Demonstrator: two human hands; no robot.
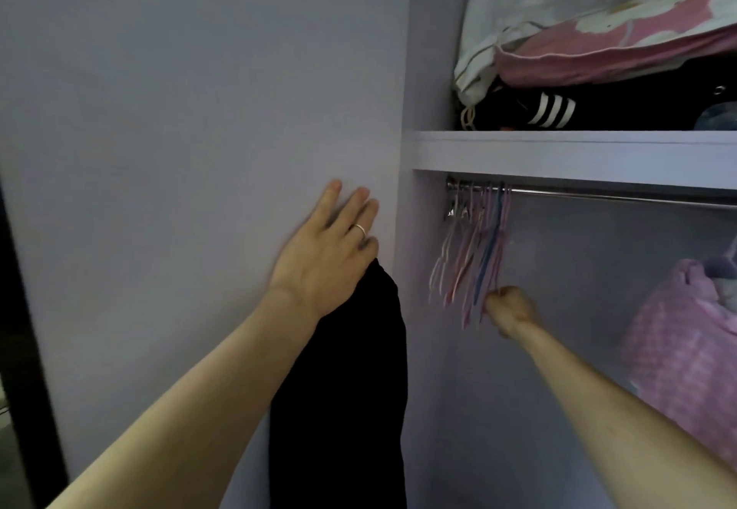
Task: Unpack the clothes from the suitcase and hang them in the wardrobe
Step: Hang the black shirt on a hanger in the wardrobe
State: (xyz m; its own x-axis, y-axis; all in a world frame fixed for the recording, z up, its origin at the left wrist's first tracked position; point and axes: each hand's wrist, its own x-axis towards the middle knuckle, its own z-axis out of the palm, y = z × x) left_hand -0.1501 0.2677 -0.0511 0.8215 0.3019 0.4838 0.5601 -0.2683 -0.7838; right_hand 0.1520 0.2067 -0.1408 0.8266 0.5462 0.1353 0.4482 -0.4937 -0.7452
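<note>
My left hand (323,257) lies against the closed wardrobe door (199,109) with its outer fingers straight. A black garment (343,389) hangs down from the thumb side of this hand, held there; the thumb is hidden behind the cloth. My right hand (508,307) reaches into the open wardrobe section and is closed in a fist on the lower end of a hanger in a bunch of several pink, white and blue hangers (474,253). The bunch hangs at the left end of the metal rail (618,194). The suitcase is out of view.
A white shelf (558,149) above the rail carries folded bedding, a pink floral quilt (622,50) and a dark striped garment (554,109). A pink checked bundle (686,357) sits low at the right inside the wardrobe. A dark frame edge (24,349) runs down the far left.
</note>
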